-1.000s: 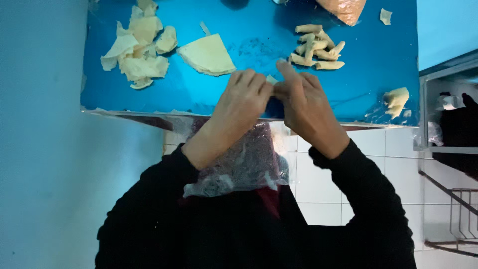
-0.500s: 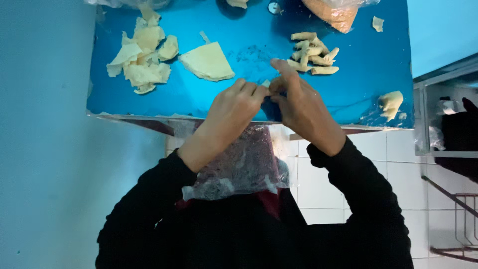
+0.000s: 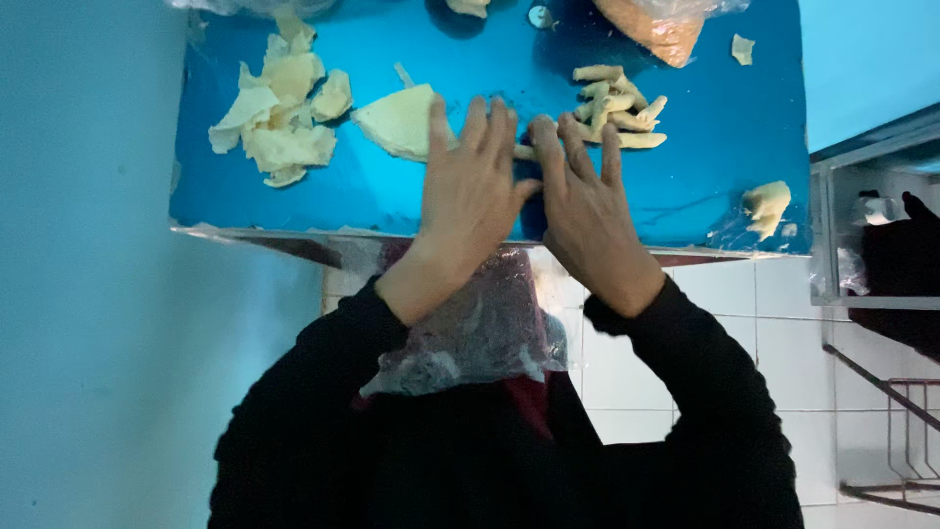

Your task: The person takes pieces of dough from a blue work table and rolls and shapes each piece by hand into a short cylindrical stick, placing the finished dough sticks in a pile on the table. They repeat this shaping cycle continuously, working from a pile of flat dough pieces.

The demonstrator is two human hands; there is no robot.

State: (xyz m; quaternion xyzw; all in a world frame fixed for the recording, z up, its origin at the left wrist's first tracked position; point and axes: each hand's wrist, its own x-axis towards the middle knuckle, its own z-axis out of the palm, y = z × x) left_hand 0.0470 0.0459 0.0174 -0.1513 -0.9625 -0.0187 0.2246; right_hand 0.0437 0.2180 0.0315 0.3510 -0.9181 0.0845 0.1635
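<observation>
Both my hands lie flat, fingers spread, side by side on the blue table top [image 3: 705, 167] near its front edge. My left hand [image 3: 470, 186] covers the right corner of a pale triangular dough sheet [image 3: 397, 118]. My right hand [image 3: 587, 201] rests just below a heap of rolled dough sticks [image 3: 617, 103]. A small pale dough piece [image 3: 526, 152] shows between the two hands; the rest of it is hidden under my palms.
Torn dough scraps [image 3: 279, 108] are piled at the table's left. A dough lump [image 3: 767, 204] sits near the right front corner, and a plastic bag of orange filling [image 3: 651, 24] at the back. A crumpled plastic bag [image 3: 480, 333] lies on my lap. A metal shelf [image 3: 871, 245] stands to the right.
My hands were pinched together over a small piece at the table edge; now they have spread flat and moved forward onto the table.
</observation>
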